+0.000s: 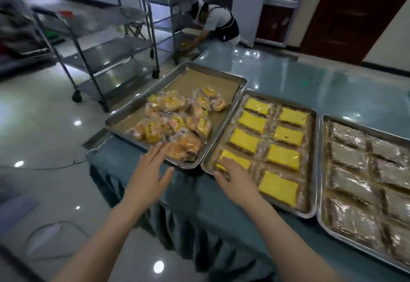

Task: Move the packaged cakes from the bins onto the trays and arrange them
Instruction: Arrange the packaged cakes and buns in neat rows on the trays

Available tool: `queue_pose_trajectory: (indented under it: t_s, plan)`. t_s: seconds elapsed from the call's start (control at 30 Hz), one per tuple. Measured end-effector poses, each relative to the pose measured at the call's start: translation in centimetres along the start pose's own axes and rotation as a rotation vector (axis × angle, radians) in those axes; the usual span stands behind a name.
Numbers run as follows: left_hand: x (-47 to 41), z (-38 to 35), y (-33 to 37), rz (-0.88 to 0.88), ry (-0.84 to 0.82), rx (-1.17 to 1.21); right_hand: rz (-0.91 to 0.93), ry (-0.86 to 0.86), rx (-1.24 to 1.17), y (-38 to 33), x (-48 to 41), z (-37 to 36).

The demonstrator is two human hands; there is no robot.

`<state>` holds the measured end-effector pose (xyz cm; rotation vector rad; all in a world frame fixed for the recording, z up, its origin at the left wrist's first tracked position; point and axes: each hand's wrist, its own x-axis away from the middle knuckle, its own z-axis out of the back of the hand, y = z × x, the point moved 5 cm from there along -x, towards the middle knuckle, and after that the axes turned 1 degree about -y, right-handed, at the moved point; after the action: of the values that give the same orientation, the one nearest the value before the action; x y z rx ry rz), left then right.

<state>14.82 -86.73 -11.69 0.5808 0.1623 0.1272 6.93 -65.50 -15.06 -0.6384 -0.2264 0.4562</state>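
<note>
On a bench [310, 77], a left hand [150, 170] is reaching, fingers [158, 150] straight and spread, toward a loose heap of packaged cakes [177, 121] on the left tray [124, 113]. The right hand [233, 177] is resting on the nearest yellow cake [238, 159] in the middle tray [312, 159], probably squaring its row; whether those fingers are gripping is unclear.

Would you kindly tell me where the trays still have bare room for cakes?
The left tray has bare liner between the cake pile and its far rim. The middle tray and right tray are full.
</note>
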Motion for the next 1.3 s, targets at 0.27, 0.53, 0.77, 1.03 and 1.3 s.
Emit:
queue_pose_trajectory:
  t_s: [0.27,0.53,0.77,1.03,1.3]
  plan:
    - [-0.8,5.9,-7.3,0.026,0.076,-0.048,0.008,0.053,0.027,-5.9,-3.9,-3.8]
    - [-4.2,7.2,-13.2,0.062,-0.012,-0.064,-0.036,0.274,0.023,-7.1,-10.0,-6.9]
    - [-14.2,12.2,-19.8,0.100,-0.019,-0.141,-0.230,0.226,0.144,-7.5,-20.0,-10.6]
    - [-21.7,10.6,-21.5,0.006,-0.142,-0.071,-0.360,0.113,0.206,-6.4,-26.4,-10.7]
    - [-31.4,5.9,-20.0,-0.222,-0.260,-0.015,-0.354,0.452,0.240,-7.6,-28.9,-7.1]
